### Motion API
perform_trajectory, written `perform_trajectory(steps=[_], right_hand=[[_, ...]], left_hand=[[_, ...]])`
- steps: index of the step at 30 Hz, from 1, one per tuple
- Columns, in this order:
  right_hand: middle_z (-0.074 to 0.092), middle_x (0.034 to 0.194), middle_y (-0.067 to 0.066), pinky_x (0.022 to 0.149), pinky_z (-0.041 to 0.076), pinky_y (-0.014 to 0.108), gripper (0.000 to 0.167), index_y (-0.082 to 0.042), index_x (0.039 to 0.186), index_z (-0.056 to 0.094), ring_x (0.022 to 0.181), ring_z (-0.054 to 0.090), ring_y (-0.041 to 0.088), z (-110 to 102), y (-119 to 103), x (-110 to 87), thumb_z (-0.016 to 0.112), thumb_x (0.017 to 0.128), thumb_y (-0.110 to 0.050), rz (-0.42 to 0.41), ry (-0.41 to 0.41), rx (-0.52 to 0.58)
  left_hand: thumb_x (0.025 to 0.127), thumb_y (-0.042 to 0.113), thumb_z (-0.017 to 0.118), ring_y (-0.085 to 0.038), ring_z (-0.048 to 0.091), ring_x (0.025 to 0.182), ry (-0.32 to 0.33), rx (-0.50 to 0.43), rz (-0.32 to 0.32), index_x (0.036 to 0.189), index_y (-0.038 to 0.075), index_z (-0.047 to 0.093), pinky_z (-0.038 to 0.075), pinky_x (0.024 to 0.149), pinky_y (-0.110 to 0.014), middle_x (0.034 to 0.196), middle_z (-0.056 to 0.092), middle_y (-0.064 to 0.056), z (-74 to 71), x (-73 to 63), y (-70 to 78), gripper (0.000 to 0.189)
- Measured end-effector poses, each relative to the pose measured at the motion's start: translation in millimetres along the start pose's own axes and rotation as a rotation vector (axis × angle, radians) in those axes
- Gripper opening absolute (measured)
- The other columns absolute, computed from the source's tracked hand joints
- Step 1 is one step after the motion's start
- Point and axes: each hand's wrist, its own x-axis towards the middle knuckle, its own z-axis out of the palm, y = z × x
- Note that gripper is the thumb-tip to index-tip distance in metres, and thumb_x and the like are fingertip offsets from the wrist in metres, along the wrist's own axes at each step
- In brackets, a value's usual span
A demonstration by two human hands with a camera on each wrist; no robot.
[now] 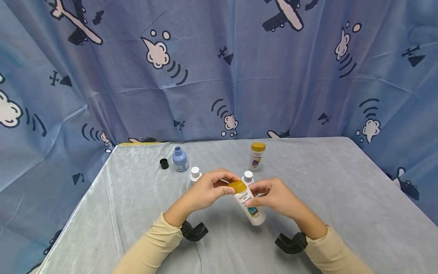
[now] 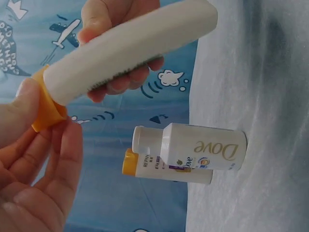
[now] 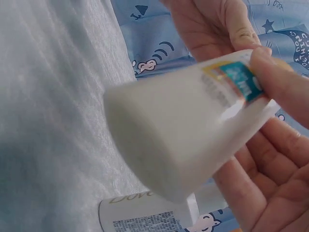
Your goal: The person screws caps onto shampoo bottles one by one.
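Note:
A white shampoo bottle (image 1: pixel 252 211) with a yellow cap (image 1: pixel 237 186) is held tilted above the table, cap towards the upper left. My left hand (image 1: pixel 209 189) pinches the cap between thumb and fingers. Around the bottle's body curl the thumb and fingers of my right hand (image 1: pixel 277 197). In the left wrist view the cap (image 2: pixel 48 104) sits on the bottle's end. Just behind the hands stand two white-capped bottles, one (image 1: pixel 195 172) by the left hand and another (image 1: pixel 248 176) by the right, both partly hidden. A white Dove bottle (image 2: pixel 212 145) shows in the left wrist view.
Farther back stands another yellow-capped white bottle (image 1: pixel 256 158). At the back left is a blue bottle (image 1: pixel 180 160) without a cap, with a black cap (image 1: pixel 164 163) beside it. A patterned blue curtain (image 1: pixel 205 76) hangs behind the grey-covered table (image 1: pixel 325 182).

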Motion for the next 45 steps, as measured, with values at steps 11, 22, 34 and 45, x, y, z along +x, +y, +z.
perform_trajectory(steps=[11, 22, 34, 45], right_hand=[[0.074, 0.093, 0.0, 0.075, 0.058, 0.027, 0.038, 0.013, 0.11, 0.068, 0.085, 0.068, 0.008, -0.6, 1.5, -2.4, 0.079, 0.083, -0.011, -0.025, -0.045, 0.113], [0.073, 0.098, 0.016, 0.068, 0.061, 0.029, 0.034, 0.001, 0.105, 0.073, 0.081, 0.072, 0.018, 15.0, -4.9, -0.6, 0.085, 0.078, -0.017, 0.05, 0.252, -0.001], [0.072, 0.1, 0.016, 0.067, 0.061, 0.029, 0.032, -0.001, 0.105, 0.073, 0.08, 0.074, 0.018, 21.4, -0.8, 0.8, 0.085, 0.078, -0.016, 0.038, 0.262, 0.02], [0.074, 0.101, 0.016, 0.066, 0.061, 0.028, 0.03, -0.003, 0.102, 0.074, 0.08, 0.075, 0.02, 27.5, 1.4, 2.3, 0.085, 0.077, -0.015, 0.021, 0.275, -0.001]], left_hand=[[0.093, 0.004, 0.066, -0.024, 0.066, 0.109, -0.009, -0.011, -0.026, 0.122, -0.003, 0.064, 0.056, 0.094, -0.027, 0.122, 0.066, -0.02, -3.7, -0.9, 7.9, 0.03], [0.085, 0.019, 0.08, -0.011, 0.067, 0.094, 0.268, -0.1, -0.322, 0.117, 0.005, 0.067, 0.057, 0.083, -0.026, 0.11, 0.071, -0.01, 10.9, 5.1, 6.7, 0.038], [0.081, 0.024, 0.083, -0.015, 0.063, 0.098, 0.34, -0.099, -0.39, 0.114, 0.005, 0.062, 0.055, 0.082, -0.027, 0.11, 0.067, -0.01, 17.8, 8.0, 4.4, 0.044], [0.081, 0.026, 0.083, -0.009, 0.063, 0.079, 0.373, -0.068, -0.392, 0.102, 0.002, 0.064, 0.052, 0.069, -0.023, 0.092, 0.07, -0.009, 20.5, 6.1, 3.9, 0.037]])
